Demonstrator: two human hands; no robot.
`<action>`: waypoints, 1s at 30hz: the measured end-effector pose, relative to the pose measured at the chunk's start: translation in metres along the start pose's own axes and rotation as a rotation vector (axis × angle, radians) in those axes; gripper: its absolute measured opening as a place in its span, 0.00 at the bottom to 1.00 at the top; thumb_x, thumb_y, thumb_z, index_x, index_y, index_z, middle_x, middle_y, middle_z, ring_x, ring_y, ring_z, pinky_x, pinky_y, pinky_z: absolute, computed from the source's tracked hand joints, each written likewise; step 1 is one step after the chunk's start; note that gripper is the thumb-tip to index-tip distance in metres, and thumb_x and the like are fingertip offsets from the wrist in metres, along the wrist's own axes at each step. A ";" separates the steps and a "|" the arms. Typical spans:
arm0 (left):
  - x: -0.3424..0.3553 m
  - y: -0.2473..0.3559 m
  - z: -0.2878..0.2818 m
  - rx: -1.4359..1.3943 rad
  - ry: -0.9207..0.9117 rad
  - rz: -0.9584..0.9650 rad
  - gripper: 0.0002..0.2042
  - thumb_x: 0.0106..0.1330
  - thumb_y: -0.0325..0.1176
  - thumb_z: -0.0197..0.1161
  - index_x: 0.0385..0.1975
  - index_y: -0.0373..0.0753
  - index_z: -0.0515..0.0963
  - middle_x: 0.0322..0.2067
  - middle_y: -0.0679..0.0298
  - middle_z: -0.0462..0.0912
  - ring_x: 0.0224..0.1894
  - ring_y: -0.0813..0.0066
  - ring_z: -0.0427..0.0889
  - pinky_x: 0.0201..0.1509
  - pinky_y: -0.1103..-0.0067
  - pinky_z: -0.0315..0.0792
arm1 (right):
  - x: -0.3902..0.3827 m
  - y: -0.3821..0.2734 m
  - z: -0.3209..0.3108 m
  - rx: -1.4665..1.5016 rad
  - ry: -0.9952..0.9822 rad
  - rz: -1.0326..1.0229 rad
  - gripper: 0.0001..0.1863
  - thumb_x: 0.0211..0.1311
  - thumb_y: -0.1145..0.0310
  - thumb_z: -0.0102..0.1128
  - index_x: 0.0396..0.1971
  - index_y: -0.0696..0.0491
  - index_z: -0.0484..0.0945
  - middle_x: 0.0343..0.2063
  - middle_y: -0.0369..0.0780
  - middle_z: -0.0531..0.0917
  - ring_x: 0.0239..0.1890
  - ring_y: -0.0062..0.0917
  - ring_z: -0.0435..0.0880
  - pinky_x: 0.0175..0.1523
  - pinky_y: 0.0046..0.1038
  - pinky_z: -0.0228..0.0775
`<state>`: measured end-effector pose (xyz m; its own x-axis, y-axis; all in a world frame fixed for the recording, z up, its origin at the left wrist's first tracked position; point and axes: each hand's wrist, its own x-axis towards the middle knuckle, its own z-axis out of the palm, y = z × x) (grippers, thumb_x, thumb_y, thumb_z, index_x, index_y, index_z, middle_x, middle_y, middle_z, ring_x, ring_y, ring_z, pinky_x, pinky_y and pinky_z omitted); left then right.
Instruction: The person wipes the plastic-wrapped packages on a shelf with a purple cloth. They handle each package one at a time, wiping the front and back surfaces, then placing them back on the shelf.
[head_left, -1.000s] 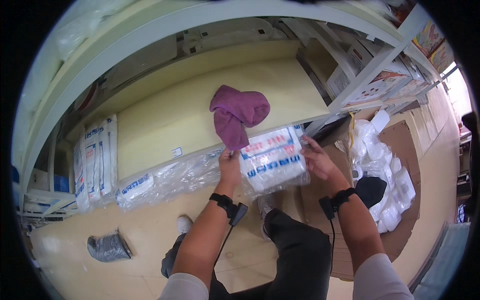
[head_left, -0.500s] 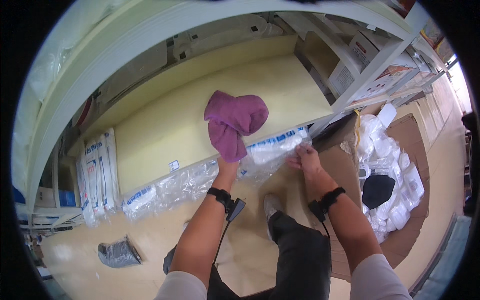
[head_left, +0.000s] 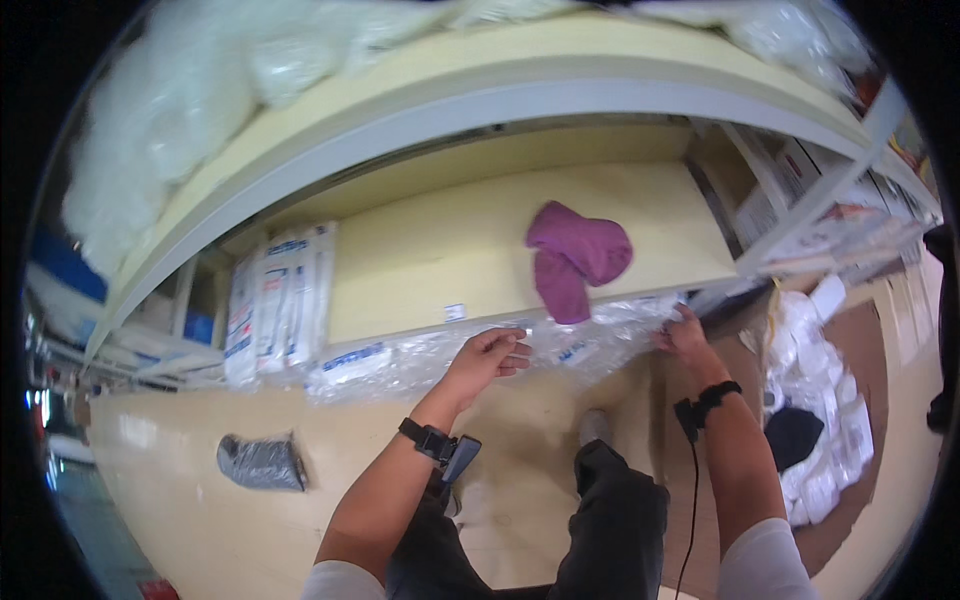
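Packages along yellow shelf, beige floor

Before me, a crumpled purple fabric cloth lies on a pale yellow shelf board, its lower end at the front edge. To my right, an open brown cardboard box holds heaped white plastic pieces and a soft-looking black item. A dark grey plastic-wrapped bundle rests on the beige floor to my left.
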<state>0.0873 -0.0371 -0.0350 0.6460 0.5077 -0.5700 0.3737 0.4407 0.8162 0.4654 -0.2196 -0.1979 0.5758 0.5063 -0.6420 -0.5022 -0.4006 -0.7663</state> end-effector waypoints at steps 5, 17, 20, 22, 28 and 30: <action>-0.032 0.051 -0.046 -0.128 0.148 0.239 0.15 0.80 0.37 0.51 0.58 0.38 0.77 0.49 0.59 0.85 0.49 0.67 0.86 0.54 0.73 0.79 | 0.050 -0.037 -0.102 -0.827 0.602 -0.308 0.26 0.57 0.55 0.66 0.53 0.53 0.81 0.44 0.54 0.86 0.49 0.51 0.85 0.54 0.46 0.77; -0.137 -0.034 -0.286 -1.236 1.066 0.045 0.33 0.65 0.59 0.61 0.60 0.41 0.68 0.46 0.59 0.72 0.38 0.65 0.75 0.36 0.70 0.72 | -0.141 -0.153 0.168 -1.108 0.253 -0.972 0.32 0.57 0.50 0.70 0.57 0.54 0.76 0.59 0.55 0.76 0.54 0.50 0.81 0.56 0.44 0.74; -0.142 -0.049 -0.347 -1.028 0.996 0.237 0.32 0.64 0.63 0.61 0.57 0.43 0.71 0.42 0.62 0.73 0.37 0.67 0.74 0.34 0.72 0.70 | -0.095 -0.143 0.182 -1.276 0.312 -0.991 0.43 0.53 0.47 0.73 0.67 0.50 0.67 0.68 0.56 0.66 0.60 0.51 0.76 0.64 0.45 0.69; -0.150 -0.054 -0.365 -0.981 1.073 0.150 0.26 0.65 0.61 0.64 0.51 0.46 0.74 0.37 0.65 0.74 0.32 0.70 0.73 0.28 0.76 0.65 | -0.125 -0.141 0.215 -1.550 0.379 -0.744 0.48 0.50 0.46 0.75 0.70 0.47 0.63 0.68 0.55 0.64 0.62 0.52 0.75 0.67 0.45 0.67; -0.157 -0.064 -0.420 -0.690 1.201 0.347 0.12 0.70 0.46 0.64 0.42 0.45 0.78 0.28 0.68 0.74 0.24 0.74 0.70 0.25 0.79 0.62 | -0.130 -0.149 0.235 -1.311 0.116 -0.762 0.35 0.46 0.64 0.75 0.58 0.50 0.77 0.51 0.52 0.83 0.56 0.45 0.81 0.60 0.38 0.75; -0.150 -0.024 -0.391 -0.754 1.245 0.397 0.11 0.70 0.42 0.64 0.43 0.42 0.80 0.31 0.66 0.77 0.28 0.74 0.73 0.28 0.76 0.65 | -0.138 -0.165 0.222 -1.020 0.033 -0.706 0.32 0.45 0.65 0.75 0.55 0.52 0.79 0.47 0.49 0.86 0.52 0.42 0.85 0.57 0.36 0.77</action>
<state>-0.2782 0.1658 -0.0061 -0.4851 0.7968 -0.3603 -0.3538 0.1980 0.9141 0.3257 -0.0540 0.0221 0.5396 0.8390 -0.0702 0.6471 -0.4666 -0.6029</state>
